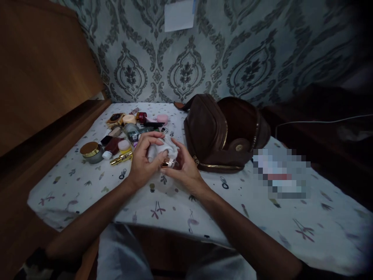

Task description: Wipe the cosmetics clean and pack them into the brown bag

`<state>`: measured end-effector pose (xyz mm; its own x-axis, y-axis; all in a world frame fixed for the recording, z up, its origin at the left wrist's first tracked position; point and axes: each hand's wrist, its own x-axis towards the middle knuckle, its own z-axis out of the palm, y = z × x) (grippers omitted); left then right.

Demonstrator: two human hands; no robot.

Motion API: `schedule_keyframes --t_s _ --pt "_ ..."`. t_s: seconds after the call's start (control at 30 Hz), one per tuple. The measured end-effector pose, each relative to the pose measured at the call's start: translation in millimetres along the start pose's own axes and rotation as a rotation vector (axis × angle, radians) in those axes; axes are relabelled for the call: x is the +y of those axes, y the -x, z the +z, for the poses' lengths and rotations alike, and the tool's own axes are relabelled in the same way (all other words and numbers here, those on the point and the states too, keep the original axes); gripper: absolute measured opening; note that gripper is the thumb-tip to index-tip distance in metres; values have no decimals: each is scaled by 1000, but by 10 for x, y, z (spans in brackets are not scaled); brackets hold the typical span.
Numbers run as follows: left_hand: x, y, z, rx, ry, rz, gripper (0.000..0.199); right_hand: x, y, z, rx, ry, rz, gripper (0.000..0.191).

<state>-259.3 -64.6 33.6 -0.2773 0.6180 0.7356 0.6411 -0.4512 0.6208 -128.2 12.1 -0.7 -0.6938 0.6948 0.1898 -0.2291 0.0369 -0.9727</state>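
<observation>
My left hand (147, 155) is closed on a crumpled white cloth or tissue (166, 147), pressing it against a small container. That small clear container with a copper-coloured part (168, 162) sits in my right hand (186, 166), whose fingers curl round its side. Both hands are close together above the table, and they hide much of the container. Left of them lies a group of cosmetics, among them a yellow tube with a gold cap (121, 158) and a jar with a gold lid (91, 152). To the right, a brown leather bag (206, 132) lies with its zip undone.
A patterned white cloth covers the table (116, 202). Behind it is a wallpapered wall (186, 70). A blurred-out flat item (281, 175) lies right of the bag. Wooden furniture (43, 58) stands on the left, and a thin white cable (314, 121) runs at the right.
</observation>
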Motion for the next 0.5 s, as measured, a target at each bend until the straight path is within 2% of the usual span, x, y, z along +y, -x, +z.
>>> schedule_keyframes --t_s 0.07,0.1,0.2,0.3,0.43,0.5 --pt "38 17 0 -83 -77 79 12 51 -13 -26 77 101 -41 94" --pt "46 26 6 -128 -106 93 11 69 -15 -37 101 168 -74 92" --pt "31 40 31 -218 -123 29 13 81 0 -52 110 383 -220 74" --pt "-2 16 31 -230 -69 -108 20 54 32 -45 82 531 -321 67" --pt "-33 -37 -8 -269 95 -416 28 31 70 -40 27 616 -377 66" --pt "-58 -51 -17 -280 174 -521 29 25 87 -44 4 644 -415 61"
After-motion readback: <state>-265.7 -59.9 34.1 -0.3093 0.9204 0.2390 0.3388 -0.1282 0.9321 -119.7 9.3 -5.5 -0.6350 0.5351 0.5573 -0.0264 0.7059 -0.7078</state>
